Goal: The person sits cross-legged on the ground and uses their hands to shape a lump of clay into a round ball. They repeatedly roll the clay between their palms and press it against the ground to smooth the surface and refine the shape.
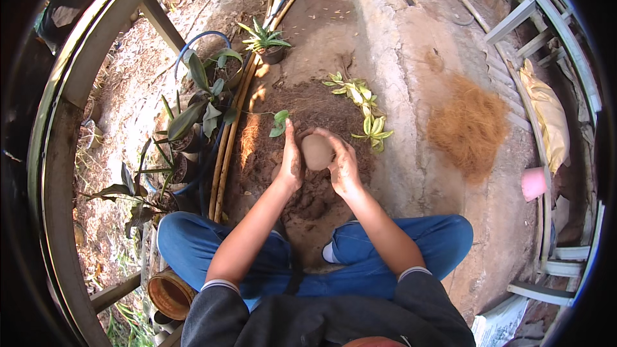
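A smooth, rounded ball of brown clay or mud (318, 152) is cupped between my two hands above the soil. My left hand (290, 161) stands upright along the ball's left side, thumb raised, with its palm towards the ball. On the other side, my right hand (344, 164) curves its fingers over the ball's far and right faces. Both hands are smeared with mud. Below them lies a heap of dark wet mud (311, 200), partly hidden by my hands and wrists. A green leaf sprig (279, 123) shows just beyond my left fingertips.
Yellow-green leafy cuttings (366, 111) lie on dark fibre (308, 101) ahead. Orange-brown coir fibre (467, 127) is heaped on concrete to the right, near a pink pot (533, 184) and a sack (544, 115). Potted plants (185, 140), long poles (231, 140) and a blue hose (205, 33) line the left.
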### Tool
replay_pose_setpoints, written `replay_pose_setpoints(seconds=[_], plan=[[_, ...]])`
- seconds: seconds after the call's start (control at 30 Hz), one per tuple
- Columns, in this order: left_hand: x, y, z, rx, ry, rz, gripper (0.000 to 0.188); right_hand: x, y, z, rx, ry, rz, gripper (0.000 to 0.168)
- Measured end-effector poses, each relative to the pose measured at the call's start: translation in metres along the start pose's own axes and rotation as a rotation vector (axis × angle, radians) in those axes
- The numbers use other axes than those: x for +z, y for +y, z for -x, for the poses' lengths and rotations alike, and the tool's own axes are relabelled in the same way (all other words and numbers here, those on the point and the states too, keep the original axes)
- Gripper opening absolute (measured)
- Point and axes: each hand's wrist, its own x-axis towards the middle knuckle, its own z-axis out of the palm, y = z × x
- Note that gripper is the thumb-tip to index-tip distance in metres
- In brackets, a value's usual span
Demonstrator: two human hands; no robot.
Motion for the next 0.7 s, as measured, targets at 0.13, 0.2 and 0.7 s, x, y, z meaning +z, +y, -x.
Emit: replay_pose_setpoints(seconds=[0.13, 0.2, 0.7], plan=[[-0.016, -0.002, -0.011, 0.015, -0.086, 0.021, 0.089, 0.013, 0.008, 0.004, -0.140, -0.094, 0.275, 0.029], [-0.007, 0.007, 0.000, 0.066, 0.018, 0.059, 0.085, 0.013, 0.009, 0.004, -0.106, -0.139, 0.316, 0.035], [-0.006, 0.015, -0.004, -0.087, 0.065, 0.035, 0.077, 0.007, 0.005, 0.000, 0.082, -0.107, 0.023, 0.031]])
